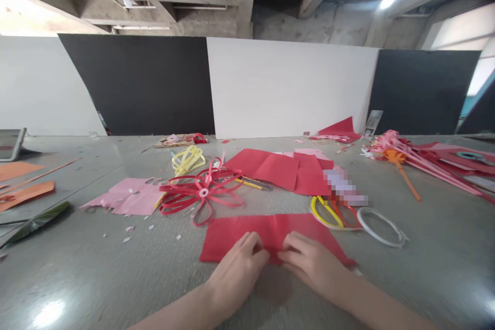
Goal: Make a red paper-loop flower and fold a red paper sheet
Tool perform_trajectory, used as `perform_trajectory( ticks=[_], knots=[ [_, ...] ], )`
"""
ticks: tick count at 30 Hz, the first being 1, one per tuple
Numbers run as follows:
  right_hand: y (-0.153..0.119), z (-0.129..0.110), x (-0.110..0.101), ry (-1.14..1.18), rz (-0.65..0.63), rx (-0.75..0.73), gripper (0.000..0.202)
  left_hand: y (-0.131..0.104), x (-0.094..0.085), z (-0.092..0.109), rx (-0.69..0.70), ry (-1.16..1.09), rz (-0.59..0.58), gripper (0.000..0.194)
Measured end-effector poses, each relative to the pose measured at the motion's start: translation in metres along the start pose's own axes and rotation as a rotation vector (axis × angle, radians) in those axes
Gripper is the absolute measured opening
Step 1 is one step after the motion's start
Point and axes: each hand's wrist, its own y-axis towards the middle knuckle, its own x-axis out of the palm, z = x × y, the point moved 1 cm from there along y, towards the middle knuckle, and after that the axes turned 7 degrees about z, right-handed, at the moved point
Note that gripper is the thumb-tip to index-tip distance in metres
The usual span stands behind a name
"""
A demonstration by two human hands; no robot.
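Note:
A folded sheet of red paper [232, 232] lies flat near the table's front. My left hand [243, 263] grips its near edge left of the middle, with curled fingers and the thumb pressed in. Just to the right, my right hand [305, 260] pinches the same edge, its fingers bent together. The fingertips of the two hands are close but apart. Beyond the sheet sits a flower of red paper loops [203, 192] with a pale centre. More red sheets [270, 166] overlap behind it, with scissors with yellow handles [327, 212] at their right.
Pink paper [131, 196] and small scraps are at the left, below yellow loops [187, 160]. A coil of white cord [382, 227] lies right of the scissors. Pink and orange paper flowers [394, 154] rest at the far right. Black and white panels [290, 87] stand behind the table.

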Motion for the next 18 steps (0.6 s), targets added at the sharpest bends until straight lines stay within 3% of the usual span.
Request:
perform_trajectory(
  ticks=[5, 10, 18],
  knots=[
    [-0.0010, 0.0013, 0.0072, -0.070, 0.032, -0.017, 0.010, -0.0011, 0.0024, -0.0009, 0.102, 0.063, 0.021, 0.011],
    [-0.0031, 0.0019, 0.0084, -0.136, 0.089, -0.109, 0.017, -0.0002, 0.0005, -0.0011, 0.110, 0.104, 0.038, 0.008],
    [0.0003, 0.0009, 0.0051, -0.102, 0.056, -0.033, 0.012, -0.0011, 0.0016, -0.0015, 0.075, 0.105, 0.055, 0.010]
  ],
)
